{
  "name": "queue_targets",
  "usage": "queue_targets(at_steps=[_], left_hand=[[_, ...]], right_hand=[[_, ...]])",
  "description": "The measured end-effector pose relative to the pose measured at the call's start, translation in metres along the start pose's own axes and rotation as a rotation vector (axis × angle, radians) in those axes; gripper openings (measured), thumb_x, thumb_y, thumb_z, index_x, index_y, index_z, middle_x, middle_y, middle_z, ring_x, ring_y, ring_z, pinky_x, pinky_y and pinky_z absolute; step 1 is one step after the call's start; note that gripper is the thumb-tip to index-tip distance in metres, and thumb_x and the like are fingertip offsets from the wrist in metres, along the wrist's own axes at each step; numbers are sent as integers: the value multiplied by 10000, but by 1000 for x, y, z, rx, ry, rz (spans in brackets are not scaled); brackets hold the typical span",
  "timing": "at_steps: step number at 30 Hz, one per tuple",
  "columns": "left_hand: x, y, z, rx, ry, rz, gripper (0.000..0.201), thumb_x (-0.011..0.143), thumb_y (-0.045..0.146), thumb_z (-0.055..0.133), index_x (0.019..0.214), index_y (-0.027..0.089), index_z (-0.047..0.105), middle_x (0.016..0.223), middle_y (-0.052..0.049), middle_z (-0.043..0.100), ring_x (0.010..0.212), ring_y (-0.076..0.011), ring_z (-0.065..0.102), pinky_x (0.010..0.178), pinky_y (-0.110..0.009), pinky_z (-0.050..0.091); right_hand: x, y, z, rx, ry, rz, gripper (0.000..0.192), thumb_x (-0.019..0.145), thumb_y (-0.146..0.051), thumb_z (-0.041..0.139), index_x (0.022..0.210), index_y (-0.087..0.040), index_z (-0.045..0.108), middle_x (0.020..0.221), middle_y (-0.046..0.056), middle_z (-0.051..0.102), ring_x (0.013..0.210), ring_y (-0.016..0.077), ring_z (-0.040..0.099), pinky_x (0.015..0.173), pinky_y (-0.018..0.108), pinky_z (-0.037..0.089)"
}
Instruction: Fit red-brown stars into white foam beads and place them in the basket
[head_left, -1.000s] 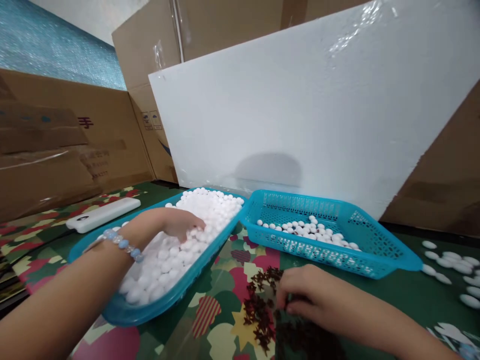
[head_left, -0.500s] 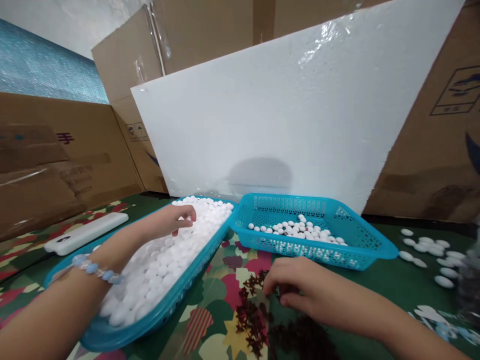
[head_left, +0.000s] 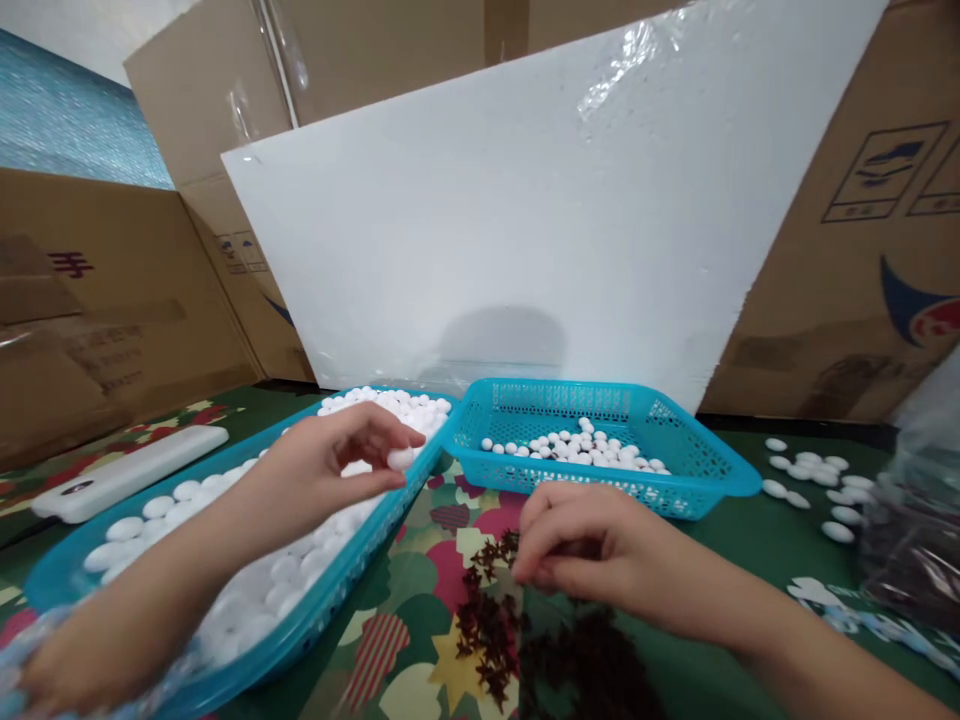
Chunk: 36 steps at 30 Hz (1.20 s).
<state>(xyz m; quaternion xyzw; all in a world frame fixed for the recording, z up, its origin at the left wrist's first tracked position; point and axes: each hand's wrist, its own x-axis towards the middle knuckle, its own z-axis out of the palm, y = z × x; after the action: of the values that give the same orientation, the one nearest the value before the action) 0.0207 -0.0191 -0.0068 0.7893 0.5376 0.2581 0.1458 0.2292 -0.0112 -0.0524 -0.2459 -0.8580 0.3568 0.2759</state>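
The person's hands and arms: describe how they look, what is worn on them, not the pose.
Both forearms are bare, no sleeves and no gloves. The left hand and right hand show no rings. At the left wrist, in the frame's bottom corner, is a blurred pale blue band, too unclear to identify.

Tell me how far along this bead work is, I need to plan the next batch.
Done: a thin layer of white beads lies in the mesh basket. In hand: the left hand pinches one bead; the right hand picks at the dark red pieces. Left: the blue tray, largely full.
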Motion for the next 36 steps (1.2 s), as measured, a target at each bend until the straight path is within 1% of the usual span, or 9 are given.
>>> queue_targets(at_steps=[3,5,10,14,20,25,27,33,36], left_hand=[[-15,15,13,-213,35,104,68,588,179,505,645,211,488,734,34,532,636,-93,486,556,-163,411],[-24,25,25,-371,53,107,126,587,134,513,653,241,502,689,55,540,634,-81,496,549,-135,415],[-32,42,53,-808,9,-33,187,546,85,530,641,246,536,607,46,553,569,-85,519,487,-130,437],[-32,41,63,-998,52,-94,239,497,72,571,602,286,584,630,50,564,585,-87,514,490,-128,439],[-39,40,67,-1046,147,-91,212,469,129,615,565,318,610,615,51,521,544,-80,497,436,-103,427],[-44,42,72,-1183,72,-113,247,508,170,625,656,361,573,626,72,563,593,-90,519,511,-122,447],[-44,41,73,-1171,97,-87,230,507,195,632,654,358,564,629,70,555,582,-93,518,499,-129,453],[-45,41,75,-951,253,53,131,523,245,621,606,337,578,635,37,510,582,-102,483,473,-129,451],[-46,46,77,-958,288,41,115,505,283,632,593,337,581,600,36,501,535,-94,465,424,-122,440]], right_hand=[[-2,-3,1,137,62,-63,149,630,-33,500,645,-160,578,618,-31,510,592,55,458,524,151,378],[-4,-7,3,189,86,-112,132,629,-47,516,621,-164,577,598,-39,511,591,51,460,545,151,381],[-8,-13,7,340,141,-232,131,633,-58,520,563,-161,559,587,-50,505,580,35,470,543,122,387],[-9,-15,7,371,205,-283,151,636,-35,505,555,-153,552,615,-46,515,623,35,480,583,122,389],[-12,-22,11,522,206,-226,160,617,-17,501,556,-155,553,600,-50,512,584,27,479,557,111,394],[-13,-24,16,851,151,-159,184,603,13,476,597,-162,533,614,-66,503,564,-2,495,539,73,400],[-12,-24,18,923,131,-128,174,592,5,485,612,-165,514,612,-70,505,549,-7,496,526,66,396],[-14,-27,21,871,190,-111,136,584,-63,512,610,-185,459,581,-66,486,515,14,472,494,92,388],[-15,-30,22,814,227,-150,133,591,-71,500,602,-189,439,583,-59,475,511,26,457,493,109,387]])
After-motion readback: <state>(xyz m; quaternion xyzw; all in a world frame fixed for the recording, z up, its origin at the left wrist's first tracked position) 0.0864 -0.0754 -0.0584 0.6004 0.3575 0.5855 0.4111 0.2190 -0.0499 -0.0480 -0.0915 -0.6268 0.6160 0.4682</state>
